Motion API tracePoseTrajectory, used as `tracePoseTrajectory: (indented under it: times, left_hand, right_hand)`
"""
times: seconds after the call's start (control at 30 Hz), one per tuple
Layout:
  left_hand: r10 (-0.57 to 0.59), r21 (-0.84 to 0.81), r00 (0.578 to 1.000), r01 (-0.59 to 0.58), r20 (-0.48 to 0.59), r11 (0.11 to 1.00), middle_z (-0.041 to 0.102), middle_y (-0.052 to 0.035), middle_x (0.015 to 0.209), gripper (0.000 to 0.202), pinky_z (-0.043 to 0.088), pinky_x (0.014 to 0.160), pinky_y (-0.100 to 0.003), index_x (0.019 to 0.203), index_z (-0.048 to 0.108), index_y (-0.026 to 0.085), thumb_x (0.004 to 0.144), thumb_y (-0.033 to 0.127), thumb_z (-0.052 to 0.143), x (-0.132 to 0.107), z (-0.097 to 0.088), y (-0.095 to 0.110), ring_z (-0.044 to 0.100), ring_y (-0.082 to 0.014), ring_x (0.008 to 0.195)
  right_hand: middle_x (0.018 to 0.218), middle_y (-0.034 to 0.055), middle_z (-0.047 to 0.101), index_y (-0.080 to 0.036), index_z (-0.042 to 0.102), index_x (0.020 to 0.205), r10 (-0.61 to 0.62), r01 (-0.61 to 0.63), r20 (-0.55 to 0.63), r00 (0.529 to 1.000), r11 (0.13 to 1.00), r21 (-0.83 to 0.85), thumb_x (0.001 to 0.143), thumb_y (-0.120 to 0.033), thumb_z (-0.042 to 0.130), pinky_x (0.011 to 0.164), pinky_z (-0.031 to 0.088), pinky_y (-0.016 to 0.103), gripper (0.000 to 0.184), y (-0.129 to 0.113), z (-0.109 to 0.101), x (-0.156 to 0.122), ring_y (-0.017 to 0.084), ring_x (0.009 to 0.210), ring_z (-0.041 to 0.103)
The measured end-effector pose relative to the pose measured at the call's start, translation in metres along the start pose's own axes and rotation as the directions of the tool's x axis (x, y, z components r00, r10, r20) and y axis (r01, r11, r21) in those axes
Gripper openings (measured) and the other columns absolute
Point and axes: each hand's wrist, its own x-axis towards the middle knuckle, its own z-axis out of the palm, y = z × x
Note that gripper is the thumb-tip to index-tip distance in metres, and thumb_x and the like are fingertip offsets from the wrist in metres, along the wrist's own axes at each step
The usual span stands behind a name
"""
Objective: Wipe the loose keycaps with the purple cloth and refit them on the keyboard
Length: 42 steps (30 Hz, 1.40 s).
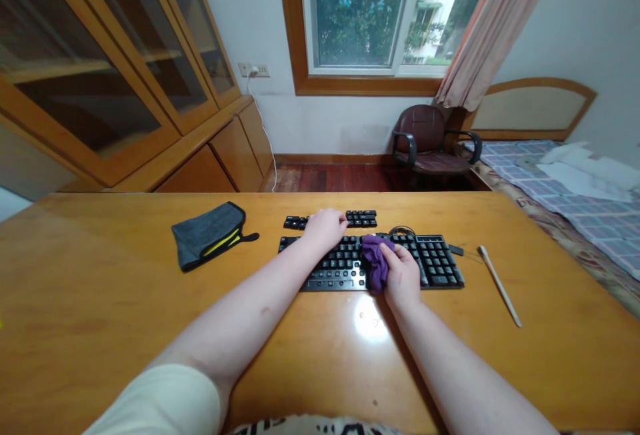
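A black keyboard (333, 265) lies on the desk in front of me, bare of keycaps along part of its lower left. My right hand (404, 278) is closed around a crumpled purple cloth (376, 260), which rests on the keyboard's middle. My left hand (326, 228) reaches over the keyboard's top edge, fingers curled together; whatever is between them is hidden. Just behind the keyboard, loose black keycaps (362, 218) are lined up in rows, partly covered by that hand.
A folded grey cloth (207, 235) with a yellow part lies on the wooden desk (125, 315) at left. At right lies a thin white stick-like tool (500, 286). A coiled cable (401, 230) sits behind the keyboard. Beyond the desk stands a brown armchair (425, 135).
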Motion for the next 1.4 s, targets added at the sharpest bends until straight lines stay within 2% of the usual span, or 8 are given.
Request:
tracePoseTrajectory:
  times: [0.17, 0.37, 0.63, 0.8, 0.93, 1.1, 1.3, 1.4]
  left_hand:
    - [-0.087, -0.037, 0.994, 0.090, 0.068, 0.995, 0.067, -0.0071, 0.096, 0.025, 0.043, 0.080, -0.028, 0.092, 0.067, 0.019, 0.078, 0.032, 0.051, 0.061, 0.014, -0.015, 0.059, -0.0201, 0.089]
    - [-0.141, -0.038, 0.980, 0.148, 0.139, 0.988, 0.069, -0.0066, 0.086, 0.019, 0.045, 0.074, -0.028, 0.080, 0.070, 0.020, 0.071, 0.032, 0.058, 0.087, 0.033, -0.022, 0.061, -0.0199, 0.081]
    - [-0.161, -0.109, 0.976, 0.179, 0.149, 0.978, 0.068, -0.0043, 0.071, 0.010, 0.045, 0.069, -0.025, 0.064, 0.068, 0.018, 0.061, 0.028, 0.068, 0.094, 0.034, -0.026, 0.061, -0.0164, 0.071]
    - [-0.145, -0.246, 0.989, 0.145, 0.019, 0.958, 0.067, -0.0045, 0.078, 0.017, 0.045, 0.068, -0.024, 0.081, 0.066, 0.017, 0.071, 0.030, 0.060, 0.083, 0.016, -0.022, 0.061, -0.0146, 0.074]
    - [-0.111, -0.376, 0.993, 0.085, -0.048, 0.923, 0.067, -0.0020, 0.076, 0.027, 0.046, 0.063, -0.022, 0.095, 0.062, 0.019, 0.077, 0.037, 0.053, 0.051, 0.004, -0.015, 0.061, -0.0126, 0.069]
    - [-0.062, -0.665, 0.998, 0.025, -0.032, 0.746, 0.069, -0.0049, 0.079, 0.023, 0.049, 0.069, -0.027, 0.085, 0.067, 0.016, 0.073, 0.034, 0.060, -0.005, -0.003, -0.009, 0.062, -0.0153, 0.073]
    - [-0.269, -0.902, 0.935, 0.308, 0.230, 0.301, 0.069, -0.0065, 0.077, 0.025, 0.053, 0.063, -0.026, 0.087, 0.066, 0.013, 0.069, 0.030, 0.067, -0.054, -0.006, -0.001, 0.064, -0.0129, 0.063]
    - [-0.292, -0.911, 0.899, 0.382, 0.326, 0.158, 0.069, -0.0071, 0.078, 0.021, 0.054, 0.066, -0.024, 0.087, 0.066, 0.013, 0.071, 0.025, 0.067, -0.067, 0.000, 0.003, 0.066, -0.0130, 0.067]
  right_hand:
    - [0.075, 0.0009, 0.068, -0.017, 0.064, 0.078, 0.016, -0.016, 0.005, 1.000, 1.000, 0.027, 0.068, -0.034, 0.067, 0.067, 0.045, 0.026, 0.021, 0.001, 0.000, -0.001, 0.014, 0.067, 0.061]
    - [0.075, 0.0008, 0.068, -0.017, 0.064, 0.079, 0.041, -0.042, 0.006, 0.999, 0.999, 0.030, 0.070, -0.035, 0.065, 0.066, 0.045, 0.026, 0.020, 0.002, 0.000, -0.001, 0.014, 0.067, 0.062]
    - [0.075, 0.0026, 0.068, -0.016, 0.063, 0.082, 0.039, -0.039, 0.008, 0.999, 0.999, 0.012, 0.070, -0.037, 0.065, 0.065, 0.046, 0.027, 0.025, 0.004, -0.001, -0.001, 0.016, 0.067, 0.062]
    - [0.079, 0.0027, 0.069, -0.017, 0.063, 0.083, 0.039, -0.040, 0.011, 0.999, 0.999, 0.037, 0.071, -0.036, 0.065, 0.070, 0.046, 0.028, 0.022, 0.007, -0.002, 0.000, 0.016, 0.071, 0.062]
    - [0.081, 0.0025, 0.069, -0.017, 0.064, 0.084, 0.032, -0.034, 0.026, 0.999, 0.998, 0.045, 0.071, -0.035, 0.064, 0.072, 0.045, 0.028, 0.023, 0.004, -0.001, -0.001, 0.016, 0.073, 0.062]
    - [0.081, 0.0018, 0.069, -0.018, 0.064, 0.084, 0.017, -0.019, 0.034, 0.999, 0.998, 0.058, 0.070, -0.036, 0.064, 0.074, 0.045, 0.028, 0.024, 0.000, 0.000, 0.000, 0.016, 0.075, 0.063]
    - [0.084, 0.0027, 0.069, -0.018, 0.065, 0.087, 0.003, -0.017, 0.136, 0.991, 0.994, 0.106, 0.070, -0.036, 0.064, 0.076, 0.046, 0.030, 0.025, -0.003, 0.005, -0.004, 0.017, 0.077, 0.062]
    - [0.089, 0.0053, 0.069, -0.018, 0.067, 0.089, 0.023, -0.038, 0.224, 0.974, 0.997, 0.064, 0.069, -0.040, 0.063, 0.081, 0.045, 0.036, 0.030, -0.005, 0.009, -0.009, 0.022, 0.084, 0.062]
